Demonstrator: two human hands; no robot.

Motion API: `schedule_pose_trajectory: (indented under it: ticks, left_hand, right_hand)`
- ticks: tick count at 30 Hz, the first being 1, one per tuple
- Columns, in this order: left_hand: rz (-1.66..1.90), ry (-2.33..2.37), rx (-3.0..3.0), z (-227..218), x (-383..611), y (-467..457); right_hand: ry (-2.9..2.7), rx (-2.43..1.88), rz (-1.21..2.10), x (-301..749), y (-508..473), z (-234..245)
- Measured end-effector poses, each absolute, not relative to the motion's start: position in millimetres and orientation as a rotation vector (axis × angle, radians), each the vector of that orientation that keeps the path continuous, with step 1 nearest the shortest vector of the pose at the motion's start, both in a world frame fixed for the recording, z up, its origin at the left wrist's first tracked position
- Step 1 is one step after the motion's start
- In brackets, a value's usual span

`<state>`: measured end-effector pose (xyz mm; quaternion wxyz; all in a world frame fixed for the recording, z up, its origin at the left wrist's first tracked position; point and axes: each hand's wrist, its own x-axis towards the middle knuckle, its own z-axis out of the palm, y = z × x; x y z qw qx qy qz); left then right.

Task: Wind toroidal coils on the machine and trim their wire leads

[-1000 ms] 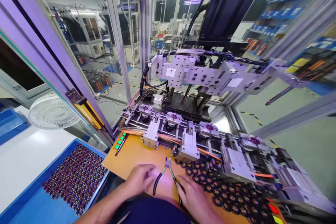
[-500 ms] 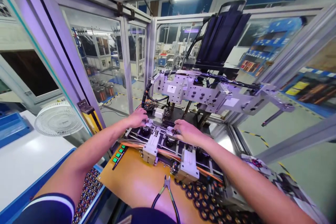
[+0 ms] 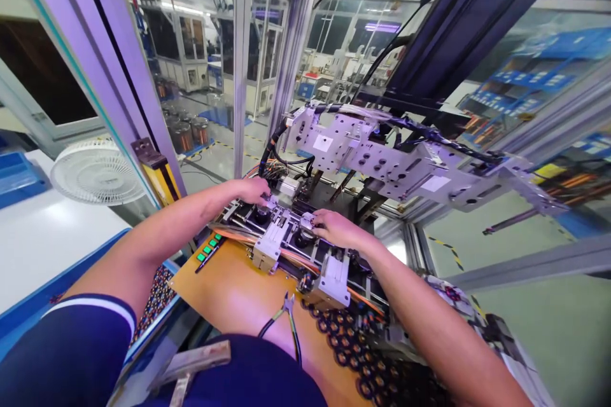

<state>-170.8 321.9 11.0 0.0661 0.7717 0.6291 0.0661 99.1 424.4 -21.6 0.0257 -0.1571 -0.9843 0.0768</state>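
My left hand (image 3: 256, 191) is at the left station of the machine, fingers bent and closed down over a small metal fixture (image 3: 270, 203). Whatever those fingertips pinch is hidden. At the neighbouring station, my right hand (image 3: 334, 229) reaches in from the right with curled fingers. Its fingertips press together at the edge of a round metal holder (image 3: 306, 224), on a small dark part too small to name. Two metal blocks (image 3: 271, 243) stand in front of the stations, with orange tubes running beside them.
Cutting pliers (image 3: 287, 306) lie with jaws slightly apart on the orange-brown board (image 3: 229, 292). Many black ring parts (image 3: 351, 343) cover its right side. Green-lit buttons (image 3: 209, 247) sit at the left. A perforated metal arm (image 3: 353, 152) hangs above. A white fan (image 3: 98, 172) stands outside the frame.
The camera view has tilted down and shifted, so the machine's upper frame has moved up. Both hands remain at the same two stations, with fingers slightly shifted.
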Motion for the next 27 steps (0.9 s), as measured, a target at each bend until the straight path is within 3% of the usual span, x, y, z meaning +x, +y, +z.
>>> schedule_pose_trajectory:
  ticks: [5,8,12,16,19,23,27]
  left_hand:
    - [0.634,1.89,2.288,30,-156,275]
    - [0.879,1.895,2.22,17,-138,202]
    - [0.912,1.931,2.082,-58,-111,124]
    - [0.826,2.076,2.014,-144,-97,123]
    - [0.784,2.169,2.059,-176,-94,136]
    - [0.807,2.174,2.192,-171,-97,130]
    - [0.867,1.998,2.36,-108,-77,142]
  right_hand:
    - [-2.887,-0.467,0.321,110,409,4]
    - [-2.75,-0.374,0.334,134,357,0]
    - [-2.809,-0.059,0.347,138,264,-66]
    - [-2.895,-0.165,0.261,86,221,-140]
    - [-2.875,-0.291,0.19,68,223,-154]
    - [-2.762,-0.387,0.109,130,240,-118]
    - [-2.602,-0.744,-0.016,246,297,-65]
